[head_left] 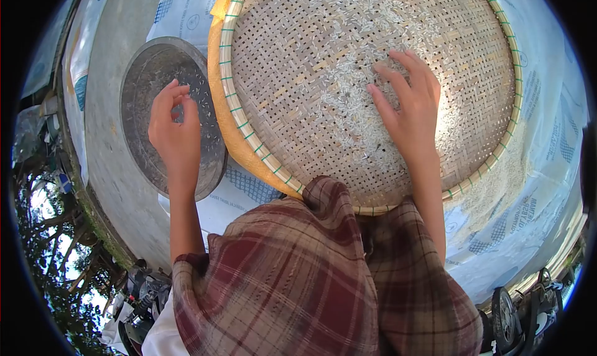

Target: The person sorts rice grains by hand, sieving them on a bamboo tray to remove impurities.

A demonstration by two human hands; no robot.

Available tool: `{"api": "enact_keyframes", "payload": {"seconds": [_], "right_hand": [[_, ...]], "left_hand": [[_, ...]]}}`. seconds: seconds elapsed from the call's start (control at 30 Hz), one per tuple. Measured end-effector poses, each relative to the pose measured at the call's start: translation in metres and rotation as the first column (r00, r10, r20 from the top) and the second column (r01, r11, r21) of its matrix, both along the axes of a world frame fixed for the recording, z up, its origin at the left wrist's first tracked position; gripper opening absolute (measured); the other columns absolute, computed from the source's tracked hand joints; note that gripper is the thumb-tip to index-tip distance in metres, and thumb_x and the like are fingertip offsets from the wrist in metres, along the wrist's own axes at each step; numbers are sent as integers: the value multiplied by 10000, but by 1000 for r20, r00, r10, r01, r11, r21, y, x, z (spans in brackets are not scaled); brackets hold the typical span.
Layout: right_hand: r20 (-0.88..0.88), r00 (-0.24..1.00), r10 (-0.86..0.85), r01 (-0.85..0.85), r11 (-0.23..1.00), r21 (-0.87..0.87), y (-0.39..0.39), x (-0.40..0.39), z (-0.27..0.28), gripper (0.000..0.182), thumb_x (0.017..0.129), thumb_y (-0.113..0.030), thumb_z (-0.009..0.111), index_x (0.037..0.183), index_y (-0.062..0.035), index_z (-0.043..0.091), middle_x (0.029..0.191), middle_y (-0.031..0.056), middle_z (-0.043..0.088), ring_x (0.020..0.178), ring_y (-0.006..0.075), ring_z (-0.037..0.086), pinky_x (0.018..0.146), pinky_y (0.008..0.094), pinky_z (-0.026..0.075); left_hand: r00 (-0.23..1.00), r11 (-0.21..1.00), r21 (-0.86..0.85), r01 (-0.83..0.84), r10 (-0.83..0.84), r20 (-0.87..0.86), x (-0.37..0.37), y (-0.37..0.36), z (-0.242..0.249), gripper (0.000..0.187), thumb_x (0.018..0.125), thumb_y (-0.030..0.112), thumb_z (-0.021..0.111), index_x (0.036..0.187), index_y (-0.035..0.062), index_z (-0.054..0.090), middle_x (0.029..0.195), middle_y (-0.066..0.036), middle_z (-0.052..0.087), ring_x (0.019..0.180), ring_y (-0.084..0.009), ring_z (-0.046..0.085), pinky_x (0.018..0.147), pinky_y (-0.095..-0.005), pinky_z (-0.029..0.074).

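A round woven bamboo tray point(273, 63) with a green-stitched rim lies in front of me. Pale rice grains point(354, 101) are scattered over its middle and far part. Over these grains is my right hand point(410, 101), its fingers spread and slightly bent, the fingertips at or just above the rice. To the left, my left hand point(175, 122) hovers above a dark round bowl point(140, 107). Its fingers are curled, with thumb and forefinger drawn close in a pinch; anything between them is too small to make out. A few grains show inside the bowl.
Under the tray's left side is a yellow-orange rim point(217, 101). Printed white-blue sheets point(547, 138) cover the ground, with more grain point(497, 182) spread at the right. Concrete point(106, 138) borders the left. My plaid cloth point(280, 275) meets the tray's near edge. Motorbikes point(507, 318) stand behind.
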State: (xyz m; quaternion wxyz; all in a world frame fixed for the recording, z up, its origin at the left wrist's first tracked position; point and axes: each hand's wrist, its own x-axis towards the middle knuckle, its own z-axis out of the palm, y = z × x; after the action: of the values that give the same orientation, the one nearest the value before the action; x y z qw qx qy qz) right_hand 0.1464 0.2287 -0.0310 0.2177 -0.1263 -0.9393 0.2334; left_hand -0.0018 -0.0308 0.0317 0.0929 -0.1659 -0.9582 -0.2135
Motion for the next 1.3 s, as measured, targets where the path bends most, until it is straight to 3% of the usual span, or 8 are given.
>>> {"api": "enact_keyframes", "payload": {"seconds": [0.07,0.2,0.3,0.63,0.7,0.83,1.03,1.3], "right_hand": [[1,1000,25,-25,1000,-7,-2,-4,0,204,745,-183,655,925,-103,605,1126,59,532,1127,269,451,920,397,325],[-11,1000,-13,13,1000,-20,0,-2,-1,165,738,-163,654,880,-95,605,1120,59,537,1124,268,454,921,394,325],[-29,998,-59,58,998,-37,6,1,-3,124,732,-121,640,846,-88,601,1107,59,545,1112,270,465,918,393,328],[-42,999,-28,24,997,-79,4,0,-2,158,684,-109,633,837,-87,599,1088,61,549,1109,278,467,910,396,333],[-21,1000,11,-13,996,-88,5,0,3,166,683,-114,633,844,-91,601,1090,61,547,1117,276,461,915,398,331],[53,995,90,-85,992,-96,8,3,9,189,684,-104,639,872,-105,618,1127,44,546,1144,274,455,935,392,324],[97,993,68,-64,997,-51,16,12,12,168,693,-112,665,861,-110,652,1133,31,556,1150,260,445,936,388,326],[125,987,100,-109,992,61,4,11,13,164,696,-78,657,857,-106,649,1100,28,570,1107,246,473,910,386,347]], "left_hand": [[964,960,177,216,-238,117,12,37,6,156,755,10,568,901,45,610,966,-87,615,816,-228,612,702,-321,472],[788,768,313,558,-609,90,31,94,-24,137,731,28,589,866,49,604,881,-98,591,787,-245,596,660,-315,468],[716,722,220,656,-688,123,37,123,-33,138,763,69,607,901,58,611,876,-82,594,791,-237,591,661,-306,469],[705,705,98,703,-708,39,21,132,-43,122,762,84,604,882,60,602,834,-63,572,747,-247,572,640,-330,466],[776,783,237,575,-614,145,21,129,-40,113,760,77,605,872,59,610,830,-60,573,747,-235,573,641,-320,465],[716,714,254,653,-691,102,23,127,-38,71,721,66,598,792,61,597,791,-53,562,765,-238,562,656,-348,463],[720,725,77,685,-689,83,19,130,-41,74,733,95,635,805,76,638,796,-32,588,739,-207,571,636,-309,462],[624,606,-266,750,-781,-19,17,133,-36,70,685,124,644,732,91,604,722,-8,550,712,-188,553,637,-315,436]]}}
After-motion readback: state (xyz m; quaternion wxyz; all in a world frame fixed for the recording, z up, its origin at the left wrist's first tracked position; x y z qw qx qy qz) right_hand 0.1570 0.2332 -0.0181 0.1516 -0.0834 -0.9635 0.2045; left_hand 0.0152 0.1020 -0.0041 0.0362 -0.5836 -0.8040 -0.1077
